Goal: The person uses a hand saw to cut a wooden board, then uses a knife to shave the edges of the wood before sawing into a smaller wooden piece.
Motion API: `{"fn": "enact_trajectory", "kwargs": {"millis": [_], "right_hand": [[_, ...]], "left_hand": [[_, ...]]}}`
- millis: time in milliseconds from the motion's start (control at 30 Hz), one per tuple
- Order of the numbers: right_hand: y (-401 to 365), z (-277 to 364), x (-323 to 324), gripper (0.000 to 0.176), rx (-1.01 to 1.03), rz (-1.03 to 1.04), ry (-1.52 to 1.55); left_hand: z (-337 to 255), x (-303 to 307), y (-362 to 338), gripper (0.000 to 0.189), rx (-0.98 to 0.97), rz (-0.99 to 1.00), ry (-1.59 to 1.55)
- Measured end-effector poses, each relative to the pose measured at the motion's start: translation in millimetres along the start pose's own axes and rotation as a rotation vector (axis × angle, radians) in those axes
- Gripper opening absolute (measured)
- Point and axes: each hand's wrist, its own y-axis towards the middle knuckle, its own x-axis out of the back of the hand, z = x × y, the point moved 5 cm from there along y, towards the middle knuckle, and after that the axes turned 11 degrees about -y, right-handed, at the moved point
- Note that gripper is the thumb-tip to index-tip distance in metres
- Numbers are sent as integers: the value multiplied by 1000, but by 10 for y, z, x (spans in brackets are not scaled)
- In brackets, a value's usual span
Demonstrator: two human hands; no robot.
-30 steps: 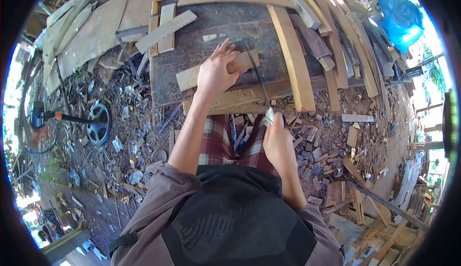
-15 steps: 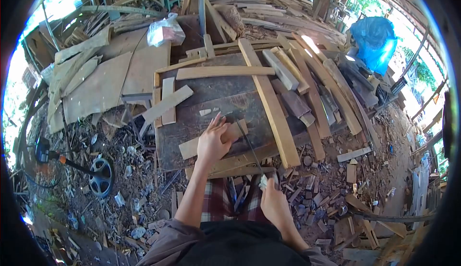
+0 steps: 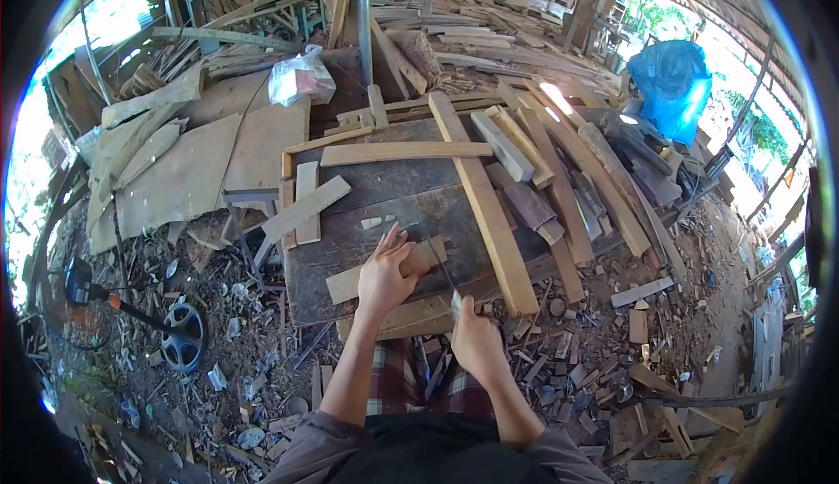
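Note:
A short light board (image 3: pixel 347 285) lies on the dark worktable (image 3: pixel 393 178) near its front edge. Pressing on this board is my left hand (image 3: pixel 385 276), its fingers spread and pointing away from me. My right hand (image 3: pixel 474 335) is wrapped round the pale handle (image 3: pixel 456 301) of a thin saw. The saw's narrow dark blade (image 3: pixel 440 261) crosses the right part of the board, just right of my left fingers. Two small wood offcuts (image 3: pixel 371 223) rest beyond my left hand.
A long beam (image 3: pixel 489 213) lies right of the board, touching a crosswise plank (image 3: pixel 402 153). More planks (image 3: pixel 559 178) are stacked at the right. A plastic bag (image 3: pixel 301 78) sits at the back left. A black wheel (image 3: pixel 183 337) stands on the littered ground at left.
My right hand has moved forward and slightly left with the saw, closer to the board. My left hand stays on the board. The view has shifted slightly.

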Motion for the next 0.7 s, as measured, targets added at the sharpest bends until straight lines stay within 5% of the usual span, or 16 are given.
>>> {"fn": "enact_trajectory", "kwargs": {"millis": [300, 700], "right_hand": [[-620, -121, 218, 23, -120, 163, 30], [-349, -197, -51, 21, 50, -103, 82]], "left_hand": [[4, -4, 18, 50, -7, -1, -33], [-75, 14, 5, 52, -157, -75, 38]]}}
